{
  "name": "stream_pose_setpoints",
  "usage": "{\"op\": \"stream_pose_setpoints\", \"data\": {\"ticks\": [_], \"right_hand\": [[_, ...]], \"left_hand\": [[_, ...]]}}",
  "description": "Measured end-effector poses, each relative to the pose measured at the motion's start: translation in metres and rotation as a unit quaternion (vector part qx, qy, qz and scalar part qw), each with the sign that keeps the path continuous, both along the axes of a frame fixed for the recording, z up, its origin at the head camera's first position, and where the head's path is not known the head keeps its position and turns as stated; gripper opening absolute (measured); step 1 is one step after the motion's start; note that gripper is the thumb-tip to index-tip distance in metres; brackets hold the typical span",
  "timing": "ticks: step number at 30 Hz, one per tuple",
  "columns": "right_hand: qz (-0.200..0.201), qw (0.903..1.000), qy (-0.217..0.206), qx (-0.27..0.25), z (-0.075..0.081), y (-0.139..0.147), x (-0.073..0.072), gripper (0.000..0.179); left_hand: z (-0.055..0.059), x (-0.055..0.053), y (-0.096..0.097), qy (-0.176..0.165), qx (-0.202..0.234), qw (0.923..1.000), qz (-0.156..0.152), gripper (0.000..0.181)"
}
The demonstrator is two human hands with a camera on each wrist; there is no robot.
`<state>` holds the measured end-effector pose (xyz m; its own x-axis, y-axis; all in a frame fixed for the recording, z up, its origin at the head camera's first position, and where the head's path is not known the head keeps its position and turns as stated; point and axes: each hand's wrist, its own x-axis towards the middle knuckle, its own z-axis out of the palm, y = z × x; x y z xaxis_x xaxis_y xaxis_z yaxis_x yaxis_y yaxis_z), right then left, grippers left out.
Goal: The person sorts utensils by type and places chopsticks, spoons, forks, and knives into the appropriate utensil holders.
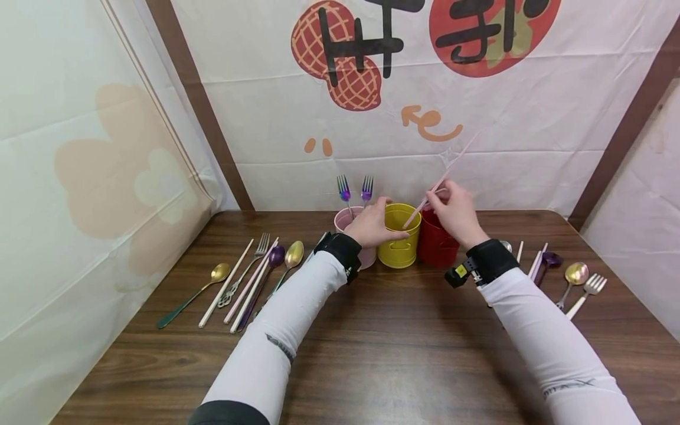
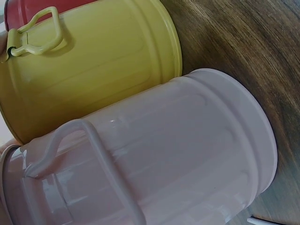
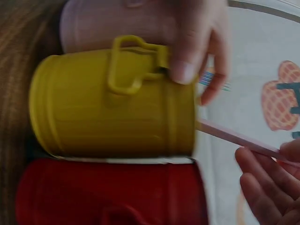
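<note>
A pink chopstick is pinched between the fingers and thumb of my right hand. It slants down, with its lower end inside the mouth of the yellow bucket. My left hand grips that bucket's rim, the thumb along its front beside the small handle and the fingers toward the back. Under the left hand, the pink bucket stands at the left, holding two purple-tinted forks with tines up. Partly behind the right hand is the red bucket, close beside the yellow one.
Left on the wooden table lie a gold spoon with a green handle, a silver fork, chopsticks and more spoons. To the right are a gold-bowled spoon, a white-handled fork and chopsticks. A printed sheet hangs behind.
</note>
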<state>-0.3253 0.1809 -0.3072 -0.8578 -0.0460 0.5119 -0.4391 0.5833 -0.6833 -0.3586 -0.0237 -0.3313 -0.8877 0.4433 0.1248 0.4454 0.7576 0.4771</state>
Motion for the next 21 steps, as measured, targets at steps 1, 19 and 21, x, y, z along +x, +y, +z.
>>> {"op": "stream_pose_setpoints", "data": {"ticks": [1, 19, 21], "right_hand": [[0.000, 0.9999, -0.004, 0.016, -0.004, -0.002, -0.001, 0.019], [-0.014, 0.9935, -0.034, 0.107, -0.022, -0.009, -0.001, 0.024], [-0.017, 0.9941, -0.032, 0.103, -0.023, -0.008, -0.001, 0.028]], "left_hand": [[0.000, 0.000, 0.000, 0.001, 0.000, 1.0000, -0.001, 0.091], [0.000, 0.004, -0.002, 0.005, 0.003, 0.9999, -0.009, 0.089], [0.001, 0.005, -0.002, 0.003, 0.005, 0.9999, -0.012, 0.088]]}}
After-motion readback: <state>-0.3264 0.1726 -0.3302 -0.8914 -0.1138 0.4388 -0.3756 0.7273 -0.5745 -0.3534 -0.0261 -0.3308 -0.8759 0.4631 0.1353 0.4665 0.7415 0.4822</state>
